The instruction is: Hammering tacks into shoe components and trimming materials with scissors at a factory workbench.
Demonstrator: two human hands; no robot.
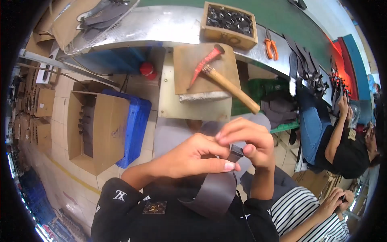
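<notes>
In front of my body, a dark brown leather shoe piece with a narrow strap end hangs down from my fingers. My left hand pinches its strap between thumb and fingers. A small dark metal buckle sits at the strap's upper end. My right hand has its thumb against the buckle, with its fingers curled over the top. Beyond my hands, a hammer with a red head and wooden handle lies across a tan board on a low stand.
Behind the board stands a wooden box of small dark metal parts, with orange-handled pliers beside it. Shoe pieces lie along the bench. At left is a cardboard box against a blue crate. Other people work at right.
</notes>
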